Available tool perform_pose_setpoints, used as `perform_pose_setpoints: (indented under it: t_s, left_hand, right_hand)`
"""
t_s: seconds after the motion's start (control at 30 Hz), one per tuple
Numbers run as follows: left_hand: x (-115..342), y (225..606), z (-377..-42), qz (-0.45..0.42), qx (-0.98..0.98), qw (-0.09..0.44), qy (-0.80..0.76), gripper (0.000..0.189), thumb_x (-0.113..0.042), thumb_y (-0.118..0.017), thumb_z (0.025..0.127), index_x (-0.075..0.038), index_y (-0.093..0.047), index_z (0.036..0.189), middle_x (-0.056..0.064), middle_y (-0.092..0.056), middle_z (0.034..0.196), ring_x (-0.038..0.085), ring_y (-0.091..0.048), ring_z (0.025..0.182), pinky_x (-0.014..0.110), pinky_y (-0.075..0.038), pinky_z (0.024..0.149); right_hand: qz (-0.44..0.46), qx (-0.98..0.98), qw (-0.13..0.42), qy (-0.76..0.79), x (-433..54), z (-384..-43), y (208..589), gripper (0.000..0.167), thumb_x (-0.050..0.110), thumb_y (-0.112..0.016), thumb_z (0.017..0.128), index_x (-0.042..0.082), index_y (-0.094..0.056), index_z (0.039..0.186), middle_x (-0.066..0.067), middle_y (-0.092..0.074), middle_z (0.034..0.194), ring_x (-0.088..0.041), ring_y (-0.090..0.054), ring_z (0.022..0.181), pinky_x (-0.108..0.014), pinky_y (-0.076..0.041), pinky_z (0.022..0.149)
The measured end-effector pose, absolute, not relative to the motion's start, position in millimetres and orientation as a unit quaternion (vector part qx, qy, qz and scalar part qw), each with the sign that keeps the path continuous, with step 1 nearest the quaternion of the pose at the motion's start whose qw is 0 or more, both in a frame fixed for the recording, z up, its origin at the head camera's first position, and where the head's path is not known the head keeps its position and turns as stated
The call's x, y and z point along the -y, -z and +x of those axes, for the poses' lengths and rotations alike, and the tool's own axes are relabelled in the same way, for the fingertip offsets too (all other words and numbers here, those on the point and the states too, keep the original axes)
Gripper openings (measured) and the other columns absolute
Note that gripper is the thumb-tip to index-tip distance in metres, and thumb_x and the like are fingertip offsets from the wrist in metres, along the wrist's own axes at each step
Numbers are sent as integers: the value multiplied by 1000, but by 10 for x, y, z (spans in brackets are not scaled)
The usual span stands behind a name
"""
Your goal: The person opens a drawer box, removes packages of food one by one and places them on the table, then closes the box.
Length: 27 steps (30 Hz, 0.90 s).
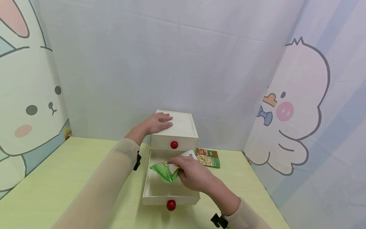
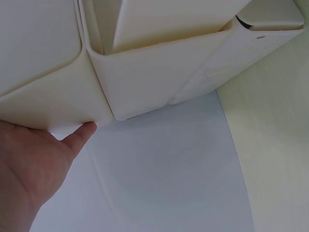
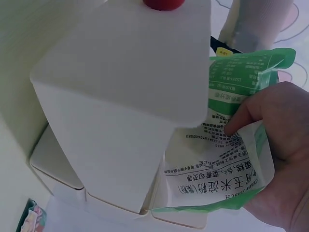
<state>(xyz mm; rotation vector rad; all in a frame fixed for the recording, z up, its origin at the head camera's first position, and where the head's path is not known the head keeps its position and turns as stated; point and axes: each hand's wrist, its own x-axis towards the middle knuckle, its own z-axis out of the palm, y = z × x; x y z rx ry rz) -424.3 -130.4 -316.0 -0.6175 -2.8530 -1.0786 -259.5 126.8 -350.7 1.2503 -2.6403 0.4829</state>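
Observation:
My left hand [image 1: 155, 124] rests flat on the top of a small white two-drawer cabinet [image 1: 183, 124], fingers spread. In the left wrist view its thumb [image 2: 82, 137] lies along the cabinet's side. Below, the lower drawer [image 1: 186, 200] is pulled out by its red knob side, showing its inner floor. Over that drawer my right hand [image 1: 197, 173] grips a green and white bag of corn starch [image 1: 167, 171], thumb and fingers pinching its middle. The right wrist view shows the bag's printed back [image 3: 212, 159] beside the drawer's outer wall.
A brown and green food pouch [image 1: 208, 158] lies on the pale yellow-green table [image 1: 85, 178], right of the cabinet. The upper drawer [image 1: 160, 142], with its red knob [image 1: 174, 144], is closed. A pale curtain [image 1: 183, 63] hangs behind; printed cartoon panels flank the table.

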Motion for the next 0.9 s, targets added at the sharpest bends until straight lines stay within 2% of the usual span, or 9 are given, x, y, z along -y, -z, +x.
perform_pose_setpoints:
  t_s: [0.27, 0.57, 0.8, 0.9]
  left_hand:
    - [1302, 3154, -4237, -194, 917, 13, 349, 62, -48, -56, 112, -18, -51, 166, 5, -32, 182, 34, -12, 173, 62, -14, 138]
    - [1291, 3160, -4214, -197, 913, 10, 357, 62, -47, -57, 112, -18, -51, 166, 5, -32, 182, 34, -11, 173, 63, -13, 138]
    - [1293, 3157, -4215, -202, 911, 11, 360, 62, -45, -57, 112, -15, -51, 166, 7, -32, 182, 35, -11, 173, 62, -13, 139]
    - [1293, 3161, -4223, -202, 911, 11, 359, 62, -46, -56, 112, -16, -51, 166, 7, -32, 182, 35, -12, 173, 61, -14, 139]
  right_hand:
    - [420, 884, 126, -164, -1480, -2481, 3394, 42, -4, -60, 102, 16, -71, 137, -2, -77, 129, -20, -74, 120, -44, -63, 100]
    - [398, 888, 157, -167, -1836, -2514, 3337, 43, -7, -61, 101, 15, -73, 136, -2, -78, 129, -22, -76, 117, -44, -63, 99]
    - [364, 901, 144, -185, -2117, -2568, 3356, 49, -9, -58, 99, 17, -74, 137, 0, -78, 132, -20, -75, 113, -39, -63, 93]
    - [347, 907, 146, -187, -2219, -2608, 3382, 50, -10, -57, 99, 17, -74, 137, -1, -78, 132, -15, -71, 105, -33, -60, 87]
